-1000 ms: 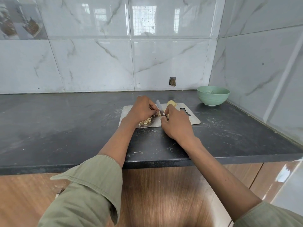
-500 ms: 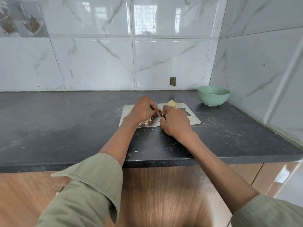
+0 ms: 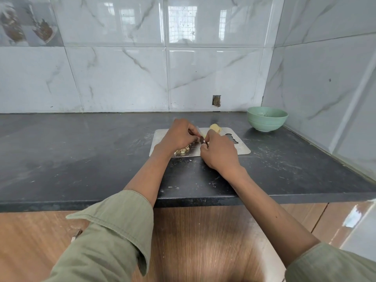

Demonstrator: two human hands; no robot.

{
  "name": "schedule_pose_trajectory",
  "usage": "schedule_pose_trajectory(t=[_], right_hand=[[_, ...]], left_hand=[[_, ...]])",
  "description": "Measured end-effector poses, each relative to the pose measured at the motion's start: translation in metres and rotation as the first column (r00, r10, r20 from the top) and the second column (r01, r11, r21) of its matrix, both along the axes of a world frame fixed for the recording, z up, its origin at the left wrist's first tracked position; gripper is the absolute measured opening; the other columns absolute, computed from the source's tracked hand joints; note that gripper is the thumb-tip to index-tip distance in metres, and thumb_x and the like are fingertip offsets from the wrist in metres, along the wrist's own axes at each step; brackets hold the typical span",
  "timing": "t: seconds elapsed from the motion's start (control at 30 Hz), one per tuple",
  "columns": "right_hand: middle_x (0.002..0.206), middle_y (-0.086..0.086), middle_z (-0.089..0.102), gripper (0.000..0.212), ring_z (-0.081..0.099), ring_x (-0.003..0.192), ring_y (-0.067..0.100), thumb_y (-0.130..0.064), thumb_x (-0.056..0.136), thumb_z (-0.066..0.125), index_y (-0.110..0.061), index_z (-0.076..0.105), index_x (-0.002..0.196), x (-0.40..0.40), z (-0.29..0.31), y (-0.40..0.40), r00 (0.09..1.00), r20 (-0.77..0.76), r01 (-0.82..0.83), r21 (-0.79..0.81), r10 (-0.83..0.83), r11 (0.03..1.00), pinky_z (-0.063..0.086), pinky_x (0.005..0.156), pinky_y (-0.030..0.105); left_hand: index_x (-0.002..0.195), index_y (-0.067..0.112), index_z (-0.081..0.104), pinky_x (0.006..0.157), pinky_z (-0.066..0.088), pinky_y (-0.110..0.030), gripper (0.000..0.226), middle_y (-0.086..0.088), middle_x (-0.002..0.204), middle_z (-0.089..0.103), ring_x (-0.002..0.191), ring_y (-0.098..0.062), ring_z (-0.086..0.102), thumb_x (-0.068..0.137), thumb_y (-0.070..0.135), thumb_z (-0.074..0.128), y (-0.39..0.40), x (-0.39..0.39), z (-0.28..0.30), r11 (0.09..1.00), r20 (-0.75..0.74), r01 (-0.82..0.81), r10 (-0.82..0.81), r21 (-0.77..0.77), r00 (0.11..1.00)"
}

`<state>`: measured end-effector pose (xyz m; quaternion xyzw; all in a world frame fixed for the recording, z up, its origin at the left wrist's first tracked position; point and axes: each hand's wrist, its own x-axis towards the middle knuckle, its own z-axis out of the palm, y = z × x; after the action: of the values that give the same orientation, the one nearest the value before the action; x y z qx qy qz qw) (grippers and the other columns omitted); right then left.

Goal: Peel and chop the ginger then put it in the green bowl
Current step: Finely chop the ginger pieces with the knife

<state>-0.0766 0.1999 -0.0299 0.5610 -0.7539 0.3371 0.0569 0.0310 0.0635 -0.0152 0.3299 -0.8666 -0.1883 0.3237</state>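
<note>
On the cutting board (image 3: 242,148), knife (image 3: 200,135) pointing away, right hand (image 3: 220,154) fingers clamped on it, left hand (image 3: 178,135) curled.

A cutting board (image 3: 242,148) lies on the countertop (image 3: 81,151). On it, chopped ginger (image 3: 182,151) sits near-left, a ginger chunk (image 3: 215,128) at the back. A bowl (image 3: 267,118) stands behind-right of the board.

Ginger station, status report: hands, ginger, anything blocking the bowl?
Right hand grips knife; left hand pins ginger, hidden. Chopped bits on cutting board. Green bowl unobstructed.
</note>
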Motion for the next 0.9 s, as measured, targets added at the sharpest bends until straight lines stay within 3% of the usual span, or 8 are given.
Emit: schedule_pose_trajectory(t=[0.17,0.47,0.67,0.9], right_hand=[[0.090,0.008,0.055,0.018,0.046,0.089,0.028,-0.025,0.096,0.052,-0.013,0.052,0.109,-0.0025,0.0002,0.0021,1.000,0.018,-0.006,-0.026,0.006,1.000,0.036,0.069,0.037],[0.089,0.007,0.057,0.017,0.048,0.087,0.028,-0.024,0.096,0.052,-0.012,0.051,0.109,-0.0021,0.0002,0.0034,0.999,0.037,-0.028,-0.047,0.030,0.998,0.036,0.068,0.037],[0.090,0.010,0.062,0.015,0.056,0.086,0.030,-0.024,0.096,0.052,-0.015,0.049,0.107,-0.0017,-0.0007,0.0033,0.999,0.029,-0.042,-0.057,0.043,0.998,0.036,0.064,0.036],[0.086,0.007,0.060,0.013,0.055,0.085,0.031,-0.024,0.094,0.052,-0.016,0.051,0.104,-0.0007,-0.0011,0.0021,0.999,0.009,-0.047,-0.042,0.048,0.998,0.038,0.064,0.037]], left_hand=[[0.087,0.018,0.085,0.067,0.057,-0.016,0.027,0.005,0.076,0.077,0.073,-0.009,0.074,0.081,-0.006,0.073,-0.0041,-0.0001,0.0004,1.000,0.025,-0.013,0.012,0.023,1.000],[0.093,0.009,0.083,0.066,0.053,-0.008,0.030,-0.004,0.086,0.079,0.072,0.002,0.070,0.078,-0.015,0.071,-0.0058,0.0020,0.0024,1.000,-0.015,-0.002,0.002,0.000,1.000],[0.086,0.011,0.084,0.060,0.048,-0.007,0.016,0.013,0.065,0.069,0.058,0.007,0.065,0.078,-0.003,0.083,-0.0038,0.0029,0.0043,1.000,-0.007,-0.017,0.017,0.005,1.000],[0.082,0.018,0.085,0.065,0.058,-0.022,0.018,0.010,0.070,0.075,0.062,-0.002,0.069,0.073,0.002,0.087,-0.0004,0.0023,0.0035,1.000,0.011,-0.010,0.010,0.000,1.000]])
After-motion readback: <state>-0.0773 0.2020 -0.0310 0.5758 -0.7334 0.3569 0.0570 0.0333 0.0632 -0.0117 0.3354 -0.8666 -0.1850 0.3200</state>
